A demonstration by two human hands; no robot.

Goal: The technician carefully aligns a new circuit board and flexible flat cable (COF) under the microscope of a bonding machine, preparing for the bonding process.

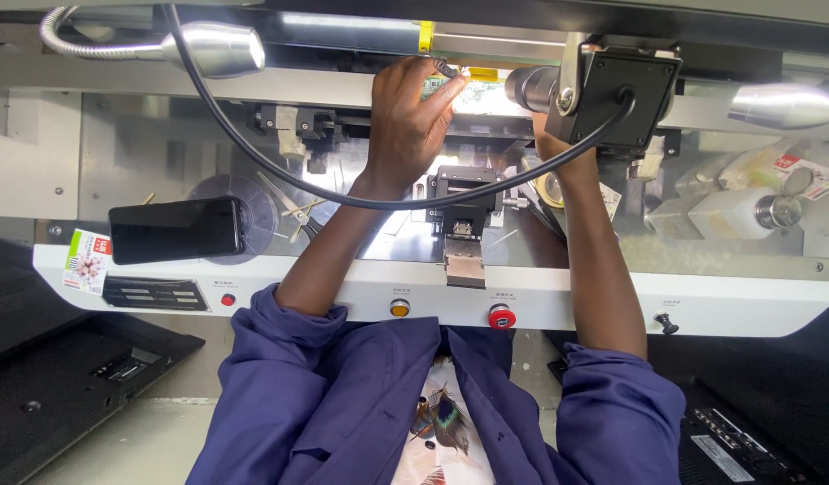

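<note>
My left hand (pixel 407 121) reaches forward into a white bench machine and pinches a small green board (pixel 435 85) under a bright light. Only the wrist and heel of my right hand (pixel 555 144) show. Its fingers are hidden behind a black box-shaped camera unit (pixel 622 97) with a silver lens barrel (pixel 531 87). Below both hands sits a black clamp fixture (pixel 464 202) on the machine bed. Both of my forearms stretch over the machine's white front panel (pixel 342 292).
A black phone (pixel 176 230) lies at the left by a round dark disc. A thick black cable (pixel 280 171) loops across my left arm. Two gooseneck lamps (pixel 219 47) flank the work. The front panel carries a yellow button (pixel 398 308) and a red button (pixel 500 316). A white bottle (pixel 736 213) lies at the right.
</note>
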